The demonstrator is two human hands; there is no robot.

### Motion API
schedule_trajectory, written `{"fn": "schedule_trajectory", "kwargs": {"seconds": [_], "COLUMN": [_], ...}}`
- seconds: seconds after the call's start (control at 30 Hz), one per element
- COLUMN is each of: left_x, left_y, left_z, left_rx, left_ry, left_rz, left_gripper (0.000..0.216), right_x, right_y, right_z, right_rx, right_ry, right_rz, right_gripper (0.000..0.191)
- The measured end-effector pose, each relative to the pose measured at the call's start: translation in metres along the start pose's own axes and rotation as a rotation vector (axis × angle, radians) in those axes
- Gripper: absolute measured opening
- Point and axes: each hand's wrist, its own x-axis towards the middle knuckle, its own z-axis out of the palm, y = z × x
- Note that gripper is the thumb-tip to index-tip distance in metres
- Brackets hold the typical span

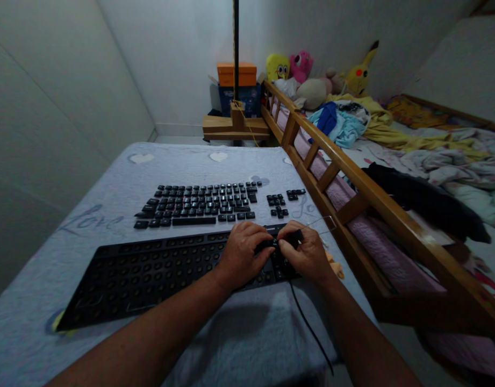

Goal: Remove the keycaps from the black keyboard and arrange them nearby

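Note:
A black keyboard [162, 271] lies slanted across the bed-like cloth surface, with the keycaps gone from most of its left and middle. Over its right end, my left hand [244, 250] is closed, thumb and fingers pinching at a small black keycap [274, 243]. My right hand [306, 250] meets it there, its thumb and index fingertips at the same spot. Tucked in the right hand is a keycap puller [299, 235] with a black handle; its wire loops stick out to the right. Fingers partly hide the number pad.
Loose keycaps [199, 201] stand in keyboard order behind the keyboard. A cable [311, 328] runs toward me. An orange item [335, 266] lies beside my right hand. On the right, a wooden rail [344, 172] borders a bed with clothes and plush toys. An orange box [247, 74] stands behind.

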Motion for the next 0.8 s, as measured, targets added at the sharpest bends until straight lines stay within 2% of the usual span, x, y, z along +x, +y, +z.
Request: {"fn": "schedule_trajectory", "kwargs": {"seconds": [0.27,0.5,0.67,0.8], "left_x": [0.001,0.001,0.002,0.002], "left_y": [0.001,0.000,0.002,0.004], "left_z": [-0.001,-0.002,-0.004,-0.006], "left_rx": [0.053,0.067,0.039,0.029], "left_ry": [0.013,0.042,0.062,0.068], "left_rz": [0.023,0.007,-0.006,-0.001], "left_gripper": [0.010,0.010,0.011,0.012], "right_x": [-0.003,-0.004,-0.006,-0.008], "right_y": [-0.001,0.010,0.011,0.008], "right_z": [0.008,0.009,0.006,0.004], "right_rx": [-0.007,-0.108,-0.065,-0.032], "right_ry": [0.129,0.159,0.201,0.163], "right_rz": [0.111,-0.026,-0.054,-0.089], "right_gripper": [0.012,0.012,0.015,0.020]}}
